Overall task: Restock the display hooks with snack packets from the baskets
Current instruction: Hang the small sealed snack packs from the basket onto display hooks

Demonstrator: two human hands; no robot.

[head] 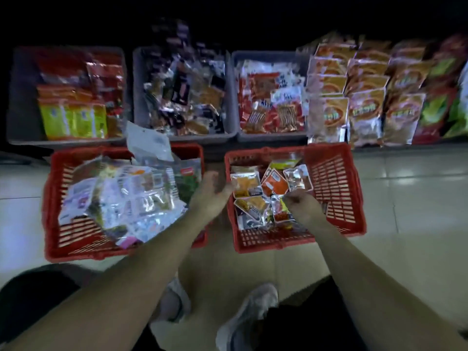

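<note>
- Head view: the right hand (301, 206) has its fingers curled, pinching a red-and-yellow packet (279, 212) that lies in the right basket (334, 178).
- The left hand (215, 191) hovers loosely open at that basket's left rim, holding nothing.
- The left basket (54, 198) is heaped with packets, so most of the restocking seems left to do.
</note>
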